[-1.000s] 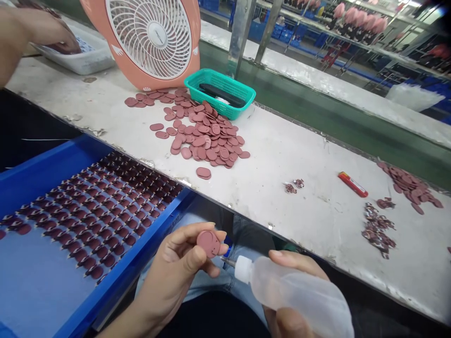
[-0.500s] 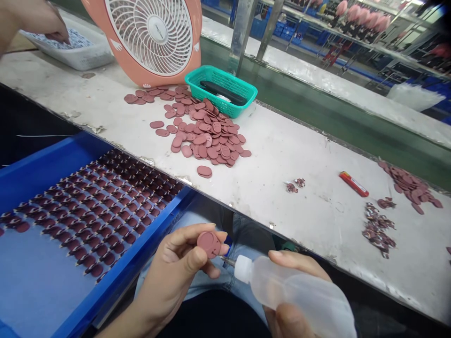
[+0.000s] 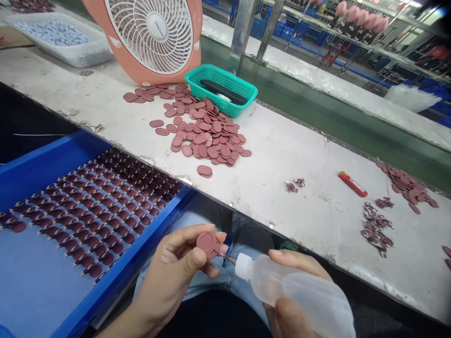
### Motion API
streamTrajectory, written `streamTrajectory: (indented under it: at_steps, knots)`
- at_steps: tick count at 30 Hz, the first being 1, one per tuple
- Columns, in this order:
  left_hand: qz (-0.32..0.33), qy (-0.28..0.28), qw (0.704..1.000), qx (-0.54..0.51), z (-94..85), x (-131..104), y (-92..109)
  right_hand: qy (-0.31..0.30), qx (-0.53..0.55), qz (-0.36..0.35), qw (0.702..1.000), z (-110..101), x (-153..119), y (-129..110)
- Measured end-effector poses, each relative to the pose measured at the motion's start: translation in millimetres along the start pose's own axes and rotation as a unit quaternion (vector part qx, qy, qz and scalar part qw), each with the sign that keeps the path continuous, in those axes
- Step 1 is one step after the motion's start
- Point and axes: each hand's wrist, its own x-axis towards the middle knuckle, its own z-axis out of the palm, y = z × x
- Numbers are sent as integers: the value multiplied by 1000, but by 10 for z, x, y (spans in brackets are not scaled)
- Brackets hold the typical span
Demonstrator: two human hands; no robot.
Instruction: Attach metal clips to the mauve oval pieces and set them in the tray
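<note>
My left hand (image 3: 188, 265) pinches a dark pink oval disc (image 3: 207, 245) with small holes near its lower right side. In my right hand (image 3: 296, 286) is a translucent squeeze bottle (image 3: 306, 293) with a white cap and a thin metal nozzle (image 3: 228, 257). The nozzle points left, its tip at the disc's lower right edge; whether it touches cannot be made out. Both hands are above my lap, in front of the table edge. A single oval disc (image 3: 204, 171) lies near that edge, before a heap of similar discs (image 3: 207, 131).
To the left, a blue tray (image 3: 35, 277) holds rows of disc pieces with small attached parts. On the table (image 3: 282, 145) stand a pink fan (image 3: 155, 28), a green basket (image 3: 221, 91) and a white tub (image 3: 81, 51). Rightward lie a red packet (image 3: 353, 183), small figures (image 3: 377, 230) and more discs (image 3: 408, 185).
Another person's hand has left the white tub at upper left. The bottle has shifted very slightly, its nozzle tip still by the disc. My left hand has barely moved.
</note>
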Motion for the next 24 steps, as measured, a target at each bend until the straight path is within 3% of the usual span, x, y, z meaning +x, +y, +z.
streamTrajectory:
  at_steps: [5, 11, 16, 21, 24]
  knots:
    - [4, 40, 999, -1, 52, -26, 5, 38, 14, -17, 999, 35, 1, -5]
    - [4, 44, 999, 3, 52, -26, 4, 97, 26, -58, 993, 139, 75, -56]
    - [-9, 33, 999, 9, -14, -10, -18, 69, 62, -44, 995, 170, 105, -56]
    - [-6, 67, 997, 27, -19, 2, -26, 81, 129, 16, 988, 193, 103, 31]
    - [6, 118, 992, 37, -20, 49, -38, 28, 277, 130, 952, 172, 223, 91]
